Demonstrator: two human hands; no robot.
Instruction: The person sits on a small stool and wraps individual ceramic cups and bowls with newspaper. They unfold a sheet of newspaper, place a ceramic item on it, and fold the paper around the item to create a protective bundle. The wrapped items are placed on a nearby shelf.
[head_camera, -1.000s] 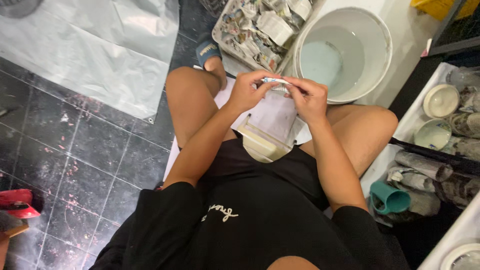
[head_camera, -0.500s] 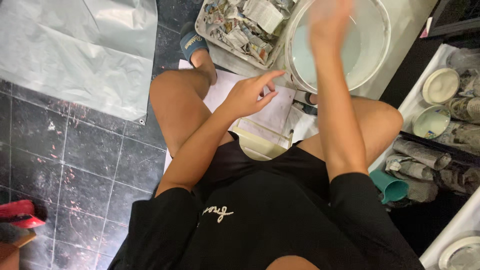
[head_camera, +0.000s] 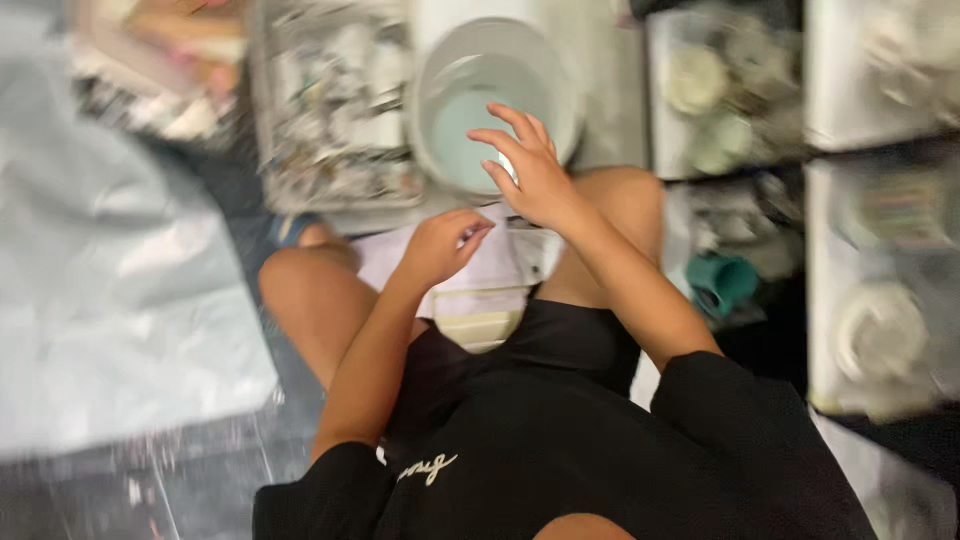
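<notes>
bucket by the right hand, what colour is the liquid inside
Pale blue-green, inside a white bucket, just beyond the right hand. Only the head view shows it, and it is blurred.

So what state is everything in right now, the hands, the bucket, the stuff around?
Right hand: fingers spread, over the bucket's near rim, something small and pale under it, grip unclear.
Left hand: fingers curled, resting on the pale sheet.
Bucket: upright, open, pale liquid inside.
Pale sheet: lying across the lap.
Tray: full of scraps.
Teal cup: on its side.
</notes>
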